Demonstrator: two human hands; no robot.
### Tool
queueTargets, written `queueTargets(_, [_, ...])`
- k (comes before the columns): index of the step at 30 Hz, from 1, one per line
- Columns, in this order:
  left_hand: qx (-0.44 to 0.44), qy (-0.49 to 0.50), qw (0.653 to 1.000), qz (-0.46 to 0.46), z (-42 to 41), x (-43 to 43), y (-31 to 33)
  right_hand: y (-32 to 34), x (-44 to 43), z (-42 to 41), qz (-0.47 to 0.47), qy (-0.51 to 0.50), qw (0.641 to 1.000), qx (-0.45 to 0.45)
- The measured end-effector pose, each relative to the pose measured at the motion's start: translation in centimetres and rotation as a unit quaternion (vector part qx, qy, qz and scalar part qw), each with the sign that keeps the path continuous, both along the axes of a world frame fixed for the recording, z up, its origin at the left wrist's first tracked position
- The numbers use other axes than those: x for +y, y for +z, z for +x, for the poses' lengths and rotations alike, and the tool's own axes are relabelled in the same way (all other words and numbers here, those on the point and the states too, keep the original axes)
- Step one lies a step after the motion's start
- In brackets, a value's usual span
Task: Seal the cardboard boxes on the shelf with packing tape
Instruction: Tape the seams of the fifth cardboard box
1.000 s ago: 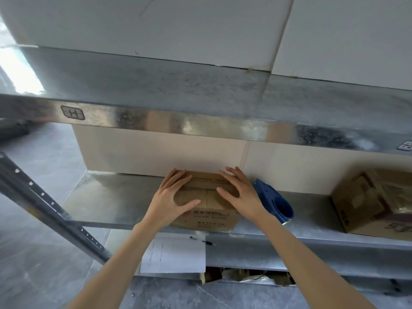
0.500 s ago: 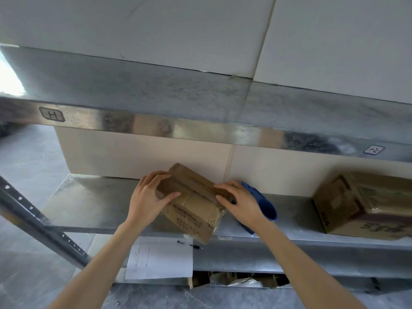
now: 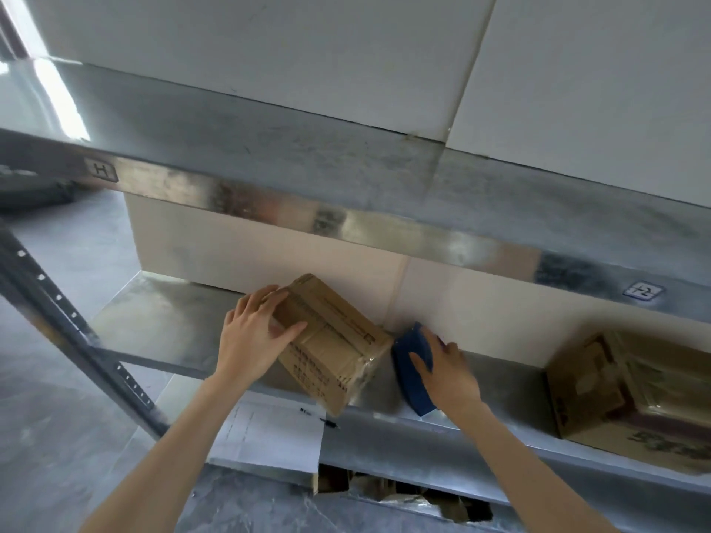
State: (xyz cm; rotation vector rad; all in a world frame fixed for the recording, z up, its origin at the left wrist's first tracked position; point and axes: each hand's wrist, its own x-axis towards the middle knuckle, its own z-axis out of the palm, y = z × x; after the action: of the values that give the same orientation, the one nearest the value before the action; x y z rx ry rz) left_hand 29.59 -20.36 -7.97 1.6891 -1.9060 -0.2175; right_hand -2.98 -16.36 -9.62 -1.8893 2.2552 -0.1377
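Observation:
A small cardboard box (image 3: 331, 348) lies turned at an angle on the middle metal shelf (image 3: 161, 328), one corner jutting past the shelf's front edge. My left hand (image 3: 254, 336) holds its left end, fingers over the top and thumb on the near side. Right of the box stands a blue tape dispenser (image 3: 409, 373) against the wall. My right hand (image 3: 446, 371) rests on the dispenser with fingers spread over it; whether they curl round it is hidden.
A second, larger cardboard box (image 3: 638, 394) wrapped in tape sits at the shelf's right end. The upper shelf (image 3: 346, 221) overhangs closely. Below lie a sheet of paper (image 3: 269, 432) with a pen (image 3: 329, 422). A slanted steel upright (image 3: 77, 332) crosses at left.
The box has been turned further at an angle. My right hand left the box and moved right onto the blue dispenser. My left hand stayed on the box's left end.

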Motion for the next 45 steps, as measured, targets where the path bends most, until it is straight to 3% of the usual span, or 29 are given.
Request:
queueTargets(5, [0.005,0.045,0.999,-0.006,-0.8,2.1,0.3,-1.1,-0.6,-1.1,0.106,0.025,0.991,-0.077])
queueTargets(8, [-0.011,0.068,0.998,0.002,-1.7,3.3,0.2,-1.4,-0.7,-1.4,0.100,0.017,0.982,-0.158])
queueTargets(13, [-0.037,0.105,0.994,0.015,-3.9,5.1,0.2,-1.6,-0.8,-2.5,0.108,0.048,0.969,-0.217])
queueTargets(18, [-0.036,0.128,0.991,0.010,-5.7,6.9,0.5,-1.1,-1.5,-3.6,0.117,0.098,0.959,-0.239])
queueTargets(26, [-0.052,0.115,0.992,0.021,-5.8,8.1,1.1,-0.2,-2.3,-4.0,0.142,0.089,0.933,-0.317])
queueTargets(30, [-0.044,0.112,0.992,0.031,-5.4,8.2,1.2,0.4,-1.6,-3.4,0.131,0.058,0.955,-0.260])
queueTargets(36, [-0.028,0.084,0.995,0.043,-5.2,8.1,1.7,3.6,-1.0,-3.1,0.013,0.131,0.983,-0.125])
queueTargets(42, [-0.013,0.051,0.998,0.029,-5.0,7.9,2.3,8.4,-0.2,-2.2,-0.087,0.201,0.974,-0.048])
queueTargets(45, [0.009,0.031,0.999,0.017,-4.9,7.7,2.9,10.2,0.5,-1.1,-0.117,0.236,0.963,-0.054])
